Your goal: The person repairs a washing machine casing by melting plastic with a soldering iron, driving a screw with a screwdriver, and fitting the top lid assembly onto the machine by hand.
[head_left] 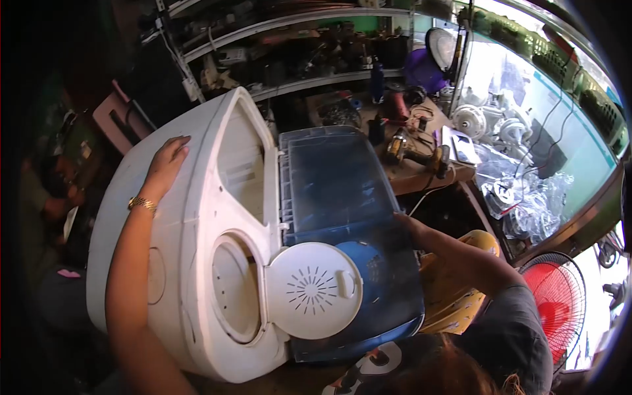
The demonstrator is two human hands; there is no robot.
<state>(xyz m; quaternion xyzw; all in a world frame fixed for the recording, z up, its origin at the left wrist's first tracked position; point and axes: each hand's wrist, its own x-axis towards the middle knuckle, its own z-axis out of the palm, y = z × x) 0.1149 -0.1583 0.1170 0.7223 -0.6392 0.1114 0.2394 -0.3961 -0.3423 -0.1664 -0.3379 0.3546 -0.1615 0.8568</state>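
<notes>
A white twin-tub washing machine body (148,217) lies tilted across the left and middle. My left hand (172,158), with a gold watch on its wrist, rests on the white casing, fingers laid on the surface with nothing in them. Hinged open on the machine's right side is a dark translucent lid (336,181). At its right edge my right hand (409,229) grips the rim, its fingers partly hidden in shadow. A round white slotted cover (313,289) hangs open beside the round opening (236,289), over the lid's lower part.
A wooden bench (461,170) at the upper right holds a yellow and black drill (398,146). Metal shelves (296,23) cross the back. Plastic-wrapped parts (526,197) and a red fan (553,303) are at the right. Another person (56,187) is at the far left.
</notes>
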